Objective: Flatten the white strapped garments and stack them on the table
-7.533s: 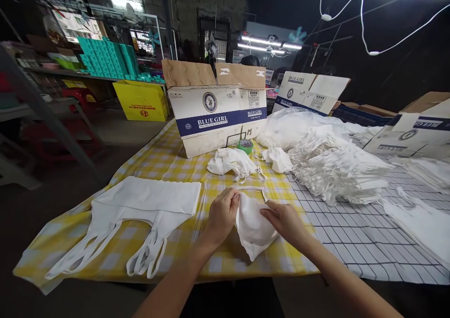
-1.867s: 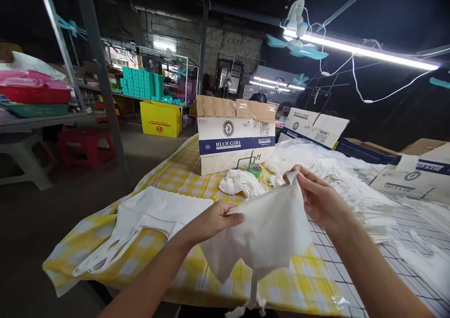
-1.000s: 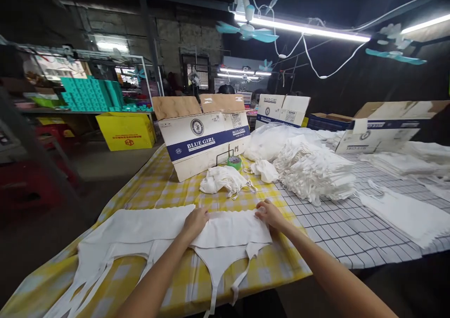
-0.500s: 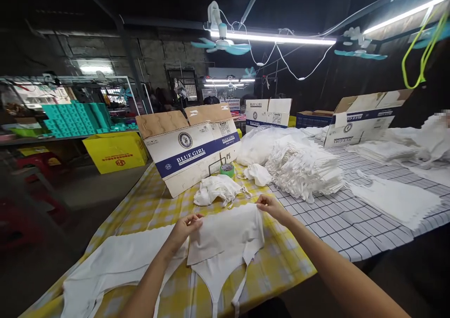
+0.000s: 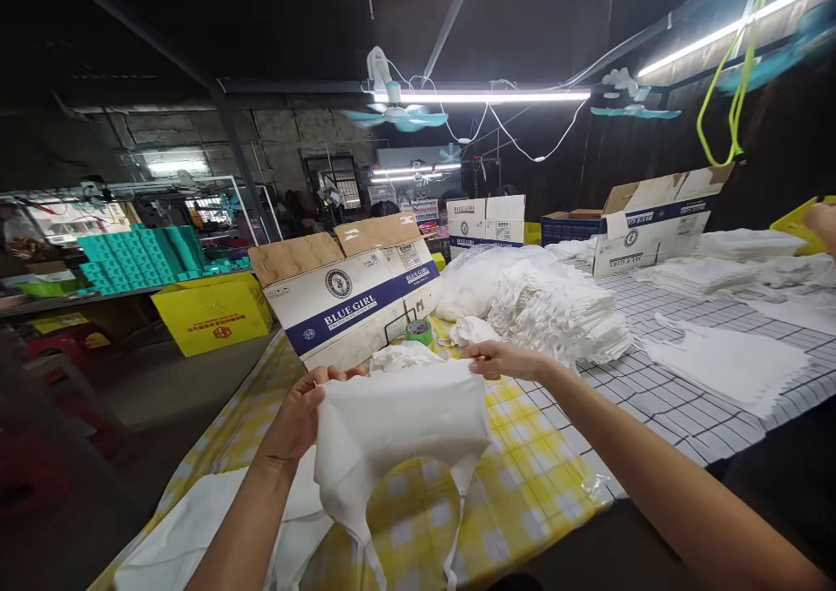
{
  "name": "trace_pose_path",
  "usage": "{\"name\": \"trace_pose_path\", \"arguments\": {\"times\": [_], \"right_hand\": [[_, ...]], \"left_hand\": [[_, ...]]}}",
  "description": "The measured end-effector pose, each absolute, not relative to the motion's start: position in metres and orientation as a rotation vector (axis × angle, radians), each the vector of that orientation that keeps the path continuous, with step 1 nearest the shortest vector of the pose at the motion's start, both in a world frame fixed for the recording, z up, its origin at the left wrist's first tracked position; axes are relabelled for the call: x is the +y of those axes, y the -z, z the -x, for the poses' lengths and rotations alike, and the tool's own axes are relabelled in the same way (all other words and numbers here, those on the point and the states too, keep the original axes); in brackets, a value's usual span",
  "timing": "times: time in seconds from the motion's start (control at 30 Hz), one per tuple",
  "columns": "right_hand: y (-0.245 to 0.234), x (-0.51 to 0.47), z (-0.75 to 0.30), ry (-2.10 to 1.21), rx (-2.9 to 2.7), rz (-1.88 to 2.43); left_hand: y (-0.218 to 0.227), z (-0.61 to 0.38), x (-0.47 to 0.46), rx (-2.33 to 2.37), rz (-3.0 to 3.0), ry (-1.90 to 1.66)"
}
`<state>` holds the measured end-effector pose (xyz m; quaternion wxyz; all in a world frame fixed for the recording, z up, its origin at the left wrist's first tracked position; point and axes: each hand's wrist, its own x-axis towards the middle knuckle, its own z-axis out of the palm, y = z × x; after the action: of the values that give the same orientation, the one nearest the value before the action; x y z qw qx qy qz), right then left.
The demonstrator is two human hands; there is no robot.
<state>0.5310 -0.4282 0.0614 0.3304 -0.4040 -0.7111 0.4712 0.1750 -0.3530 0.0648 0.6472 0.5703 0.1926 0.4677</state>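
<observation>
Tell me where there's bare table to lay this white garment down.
Bare yellow checked cloth lies right of the held white garment, out to the near edge. A bare strip of grid cloth runs between the garment stack and the flat garment. Crowded around the tape roll and Blue Girl box.

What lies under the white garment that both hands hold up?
Under the white garment, between left hand and right hand, the yellow checked tablecloth shows, with a flat garment lower left. The table behind its raised cloth is hidden.

We see a table (image 5: 515, 452) in yellow check. A carton (image 5: 346, 299) stands far, a tape roll (image 5: 419, 330) beside it, folded garments (image 5: 562, 321) stacked right.
</observation>
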Motion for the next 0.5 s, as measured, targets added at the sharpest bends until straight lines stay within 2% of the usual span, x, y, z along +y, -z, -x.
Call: {"name": "trace_pose_path", "arguments": {"times": [0.23, 0.5], "right_hand": [[-0.096, -0.425, -0.546, -0.866, -1.969, 1.234], [-0.121, -0.414, -0.567, -0.634, -1.959, 1.342]], "left_hand": [[-0.087, -0.169, -0.344, 0.439, -1.421, -1.045], [-0.117, -0.174, -0.344, 0.613, -1.748, -0.894]]}}
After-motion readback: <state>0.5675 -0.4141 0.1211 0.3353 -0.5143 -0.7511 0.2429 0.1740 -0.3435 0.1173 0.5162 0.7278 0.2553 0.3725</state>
